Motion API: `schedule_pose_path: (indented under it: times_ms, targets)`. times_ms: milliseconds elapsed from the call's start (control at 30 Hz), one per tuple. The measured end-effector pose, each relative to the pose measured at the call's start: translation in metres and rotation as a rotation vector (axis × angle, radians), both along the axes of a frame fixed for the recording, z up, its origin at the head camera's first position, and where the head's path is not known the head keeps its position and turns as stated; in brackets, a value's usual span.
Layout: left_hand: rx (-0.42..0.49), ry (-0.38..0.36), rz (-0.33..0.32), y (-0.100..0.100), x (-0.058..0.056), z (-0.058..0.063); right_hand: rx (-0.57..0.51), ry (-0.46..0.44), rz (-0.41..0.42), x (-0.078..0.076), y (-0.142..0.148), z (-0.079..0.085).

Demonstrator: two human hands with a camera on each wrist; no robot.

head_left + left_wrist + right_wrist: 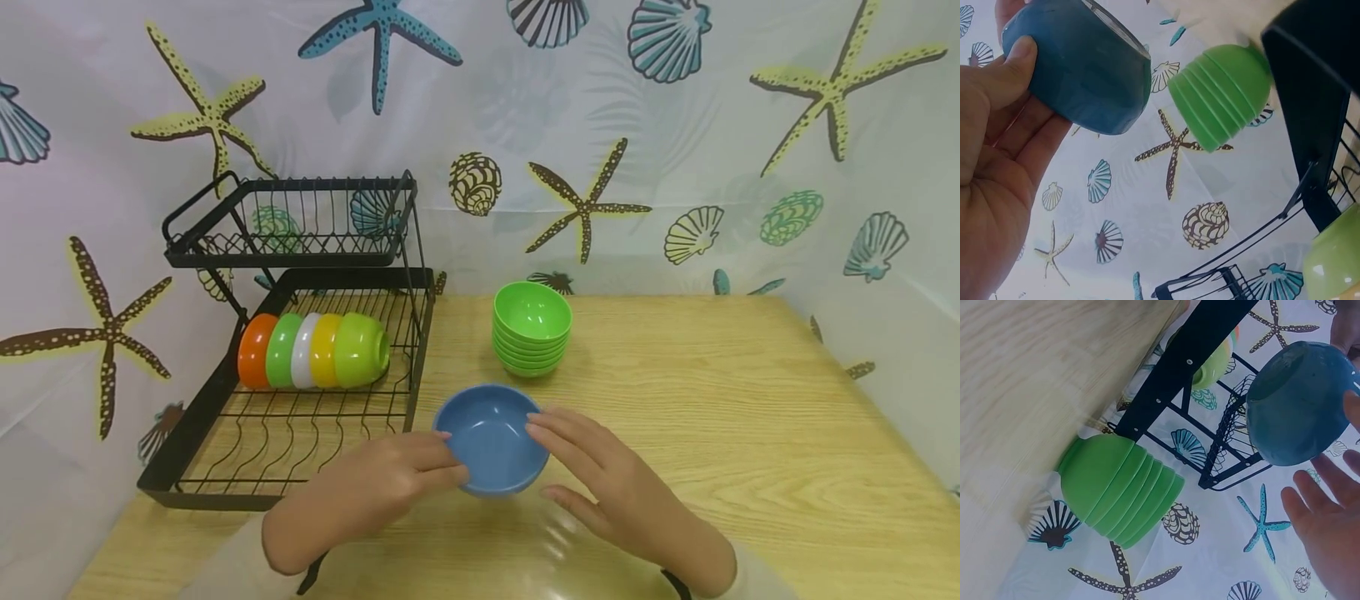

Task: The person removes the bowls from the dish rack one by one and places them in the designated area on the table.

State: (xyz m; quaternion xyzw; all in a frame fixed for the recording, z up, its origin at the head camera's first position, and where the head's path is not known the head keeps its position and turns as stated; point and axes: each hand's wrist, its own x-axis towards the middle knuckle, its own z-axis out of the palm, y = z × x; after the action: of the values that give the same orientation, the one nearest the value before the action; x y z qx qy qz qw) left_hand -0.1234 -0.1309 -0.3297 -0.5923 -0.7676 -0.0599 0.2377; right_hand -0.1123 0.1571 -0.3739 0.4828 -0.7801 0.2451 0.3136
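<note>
A blue bowl (pixel 495 442) is held over the front of the table, its hollow facing up toward the head camera. My left hand (pixel 382 479) grips its left rim, and in the left wrist view the thumb (pixel 1021 55) presses the outer wall. On the opposite side, my right hand (pixel 615 487) has its fingers extended, fingertips right at the rim and thumb apart from the bowl. The right wrist view shows these spread fingers (pixel 1310 494) beside the bowl's underside (pixel 1294 403). Behind the bowl stands a stack of green bowls (pixel 531 333).
At left stands a two-tier black dish rack (pixel 292 275). Several bowls, orange, green, white, yellow and lime (pixel 360 350), lie on their sides in a row on its lower tier. A sheet printed with sea stars and shells (pixel 585 204) hangs behind the wooden table (pixel 712 400).
</note>
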Motion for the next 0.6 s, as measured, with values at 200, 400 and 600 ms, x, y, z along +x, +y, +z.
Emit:
schedule_pose_path:
  times_ms: [200, 400, 600]
  targets:
    - [-0.009, 0.042, -0.019, 0.005, 0.000, -0.008, 0.030, 0.100, 0.075, -0.001, -0.002, -0.004]
    - [-0.014, 0.069, -0.033, 0.008, 0.000, -0.015, 0.054, 0.145, 0.079, -0.002, -0.002, -0.008]
    - [-0.029, 0.060, -0.025, 0.010, 0.000, -0.016, 0.066, 0.118, 0.060, -0.001, 0.000, -0.008]
